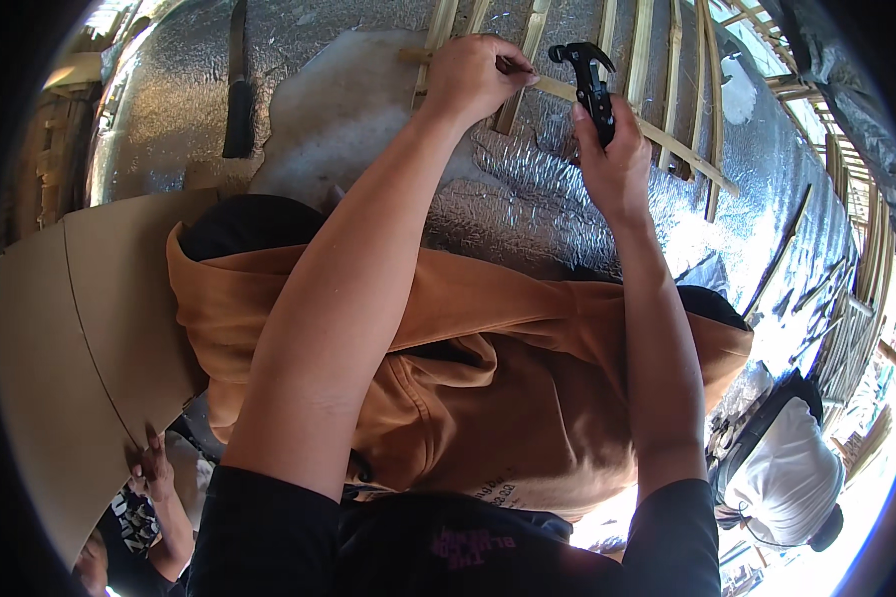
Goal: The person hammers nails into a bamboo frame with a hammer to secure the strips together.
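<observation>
My left hand is closed in a pinch over a thin wooden strip that runs crosswise over several parallel slats. Whatever the fingertips pinch is too small or hidden to make out. To its right, my right hand grips a black claw hammer near the head. The hammer's head stands up just above the crosswise strip, apart from my left hand. Beneath my forearms, an orange-brown hooded sweatshirt lies spread.
Crinkled silver foil sheeting covers the surface under the slats, with a pale patch at left. A dark flat bar lies beyond. Brown cardboard stands at left; another person's hand touches it. A white cloth bundle is at lower right.
</observation>
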Tool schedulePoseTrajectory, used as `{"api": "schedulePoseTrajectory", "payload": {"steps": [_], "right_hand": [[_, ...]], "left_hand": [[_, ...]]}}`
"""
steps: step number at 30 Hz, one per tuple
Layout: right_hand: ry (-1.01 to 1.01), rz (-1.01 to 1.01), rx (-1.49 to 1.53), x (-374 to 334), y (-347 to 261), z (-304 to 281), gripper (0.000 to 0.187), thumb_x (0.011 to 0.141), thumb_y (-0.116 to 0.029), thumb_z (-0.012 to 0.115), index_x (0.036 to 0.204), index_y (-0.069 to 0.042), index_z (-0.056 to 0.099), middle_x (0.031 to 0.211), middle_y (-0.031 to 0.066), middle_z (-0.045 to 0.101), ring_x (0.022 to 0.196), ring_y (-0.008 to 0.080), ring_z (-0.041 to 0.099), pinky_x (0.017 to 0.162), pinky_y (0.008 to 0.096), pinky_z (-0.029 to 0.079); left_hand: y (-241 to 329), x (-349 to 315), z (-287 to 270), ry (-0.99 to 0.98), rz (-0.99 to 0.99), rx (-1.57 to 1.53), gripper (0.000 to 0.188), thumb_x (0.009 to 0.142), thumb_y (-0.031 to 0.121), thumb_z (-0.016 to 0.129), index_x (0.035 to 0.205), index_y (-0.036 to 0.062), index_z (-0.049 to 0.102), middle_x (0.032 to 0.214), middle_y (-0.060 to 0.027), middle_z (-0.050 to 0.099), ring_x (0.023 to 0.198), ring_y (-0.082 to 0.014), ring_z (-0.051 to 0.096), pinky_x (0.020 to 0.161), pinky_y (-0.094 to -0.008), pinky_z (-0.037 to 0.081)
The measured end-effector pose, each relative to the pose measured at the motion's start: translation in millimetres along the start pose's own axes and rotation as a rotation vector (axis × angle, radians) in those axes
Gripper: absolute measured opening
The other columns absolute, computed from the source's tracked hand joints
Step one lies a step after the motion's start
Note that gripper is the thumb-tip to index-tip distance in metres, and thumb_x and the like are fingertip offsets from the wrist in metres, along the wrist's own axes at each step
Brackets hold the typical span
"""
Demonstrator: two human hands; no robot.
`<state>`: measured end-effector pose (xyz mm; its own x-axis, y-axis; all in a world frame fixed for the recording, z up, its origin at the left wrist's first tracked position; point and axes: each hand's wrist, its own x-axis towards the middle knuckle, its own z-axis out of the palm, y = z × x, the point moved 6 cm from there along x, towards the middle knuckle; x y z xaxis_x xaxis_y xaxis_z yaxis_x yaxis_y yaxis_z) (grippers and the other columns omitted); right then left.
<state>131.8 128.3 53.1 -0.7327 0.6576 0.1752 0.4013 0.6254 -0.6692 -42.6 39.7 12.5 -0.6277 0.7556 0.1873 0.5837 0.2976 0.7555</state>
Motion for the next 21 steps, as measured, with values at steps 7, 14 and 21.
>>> {"api": "schedulePoseTrajectory", "payload": {"steps": [7, 14, 21], "right_hand": [[-0.025, 0.041, 0.017, -0.3, 1.5, 1.2, 0.024, 0.095, -0.021, 0.068, 0.1, 0.0, 0.057, 0.081, 0.0204, 0.069, 0.074, 0.0386, 0.072, 0.061, 0.045, 0.053], [0.008, -0.017, 0.008, -0.6, 2.4, 1.1, 0.023, 0.096, -0.02, 0.067, 0.102, 0.0, 0.057, 0.08, 0.021, 0.069, 0.072, 0.0396, 0.071, 0.059, 0.0457, 0.052], [-0.011, -0.02, 0.019, -3.2, -4.6, 0.7, 0.023, 0.096, -0.018, 0.066, 0.105, 0.0, 0.054, 0.079, 0.0233, 0.068, 0.073, 0.0424, 0.071, 0.058, 0.0473, 0.052]], "left_hand": [[2.5, -1.8, -1.4, -0.036, -0.06, 0.003, 0.032, 0.073, 0.036, 0.089, 0.095, 0.0147, 0.08, 0.074, -0.0011, 0.071, 0.069, -0.0118, 0.068, 0.064, -0.0289, 0.053], [17.5, -9.2, -14.5, 0.105, 0.132, -0.02, 0.039, 0.075, 0.031, 0.086, 0.106, 0.0102, 0.075, 0.09, -0.0047, 0.072, 0.073, -0.0162, 0.068, 0.068, -0.0321, 0.055], [24.1, -13.2, -34.9, 0.399, 0.223, 0.436, 0.026, 0.088, 0.019, 0.07, 0.113, 0.0104, 0.071, 0.108, -0.0056, 0.067, 0.105, -0.0255, 0.065, 0.085, -0.041, 0.054]]}}
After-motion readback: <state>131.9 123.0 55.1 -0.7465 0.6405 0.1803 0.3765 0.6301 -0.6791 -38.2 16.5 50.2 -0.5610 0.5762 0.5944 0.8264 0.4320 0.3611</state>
